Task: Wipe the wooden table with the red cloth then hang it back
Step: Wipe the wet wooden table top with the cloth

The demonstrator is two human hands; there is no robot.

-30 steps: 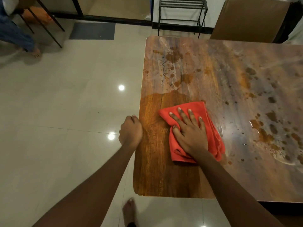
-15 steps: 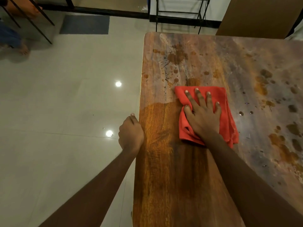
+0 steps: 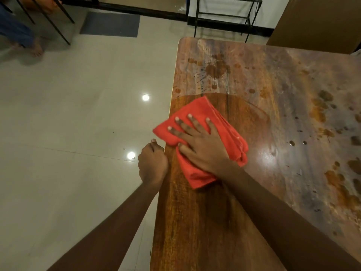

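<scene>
The folded red cloth (image 3: 203, 112) lies on the wooden table (image 3: 195, 222), one corner sticking out past the table's left edge. My right hand (image 3: 201, 145) presses flat on the cloth with fingers spread. My left hand (image 3: 152, 165) is curled into a fist against the table's left edge, just below the cloth's corner. The near left strip of the table is dark and wiped; beyond the cloth and to the right the top is dusty with brown stains (image 3: 216, 68) and droplets.
A glossy tiled floor (image 3: 78, 124) lies left of the table. A black metal rack (image 3: 224, 16) stands beyond the table's far end, a brown chair back (image 3: 316, 22) at top right, and a grey mat (image 3: 111, 24) on the floor. Another person's foot (image 3: 36, 49) shows at far left.
My right hand has swept the cloth from mid-table leftward to the table's left edge, after first pushing it away from me. The wiped dark patch has grown. My left hand stayed at the edge.
</scene>
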